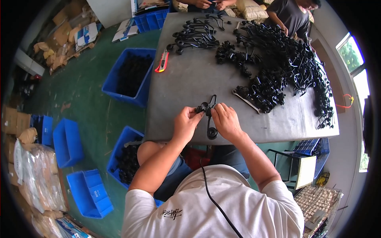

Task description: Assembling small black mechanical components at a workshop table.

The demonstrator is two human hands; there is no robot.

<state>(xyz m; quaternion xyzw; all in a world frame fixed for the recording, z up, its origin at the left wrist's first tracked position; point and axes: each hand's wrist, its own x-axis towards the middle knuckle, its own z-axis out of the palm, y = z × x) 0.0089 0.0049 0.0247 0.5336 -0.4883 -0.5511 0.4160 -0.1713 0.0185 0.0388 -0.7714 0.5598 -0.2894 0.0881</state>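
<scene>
Above the near edge of the table, both hands are closed around one black assembly: a bent rod with a looped top end [213, 100] and a round ring end [212, 133] hanging below. My left hand [185, 123] pinches a small black cup-shaped piece [204, 106] at the rod's middle. My right hand [226, 121] grips the rod from the other side, its fingers curled and partly hiding it. To the right of that hand lies a metal wrench [247, 102], beside a pile of loose black parts [268, 87].
A large heap of black rods [293, 59] covers the table's right side. More rods [196, 35] lie far left, near a red utility knife [162, 61]. Blue bins [139, 95] stand left of the grey table [186, 79]. Two people [291, 18] are at the far side.
</scene>
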